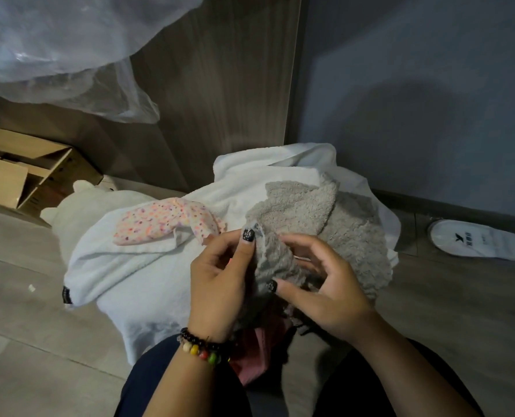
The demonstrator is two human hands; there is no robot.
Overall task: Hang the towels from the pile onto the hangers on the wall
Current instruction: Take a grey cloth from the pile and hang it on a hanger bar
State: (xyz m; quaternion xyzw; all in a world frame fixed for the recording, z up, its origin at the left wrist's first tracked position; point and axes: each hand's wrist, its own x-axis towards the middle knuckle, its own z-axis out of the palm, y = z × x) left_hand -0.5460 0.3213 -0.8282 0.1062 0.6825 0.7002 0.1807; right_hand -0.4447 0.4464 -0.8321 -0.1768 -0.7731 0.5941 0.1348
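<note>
1. We look down from a head camera at a pile of towels on a wood-look floor [24,311], close to a wall corner.
2. A fluffy grey towel [316,218] lies on top of the pile, toward its right side, and its near edge is lifted into both hands.
3. The left hand [217,284] pinches the grey towel's edge, with the thumb pressed against the fabric and the fingers curled behind it.
4. The right hand [319,290] grips the same bunched edge just beside the left, thumb on the near side and fingers curled round the far side.
5. Both thumbs have dark painted nails.
6. A bead bracelet [202,347] in black, cream, yellow, red and green circles the left wrist.
7. A large white towel [148,272] forms most of the pile beneath the grey one.
8. A small cloth [166,221] with pink and orange speckles lies on the white towel, left of the grey towel.
9. Pink fabric [253,356] shows below the hands, between dark-clad knees.
10. A white slipper [475,240] lies on the floor to the right, near the wall.
11. A cardboard box [18,167] sits at far left, with clear plastic sheeting [55,49] hanging above it.
12. A white plush toy [79,212] with round ears rests between the box and the pile.
</note>
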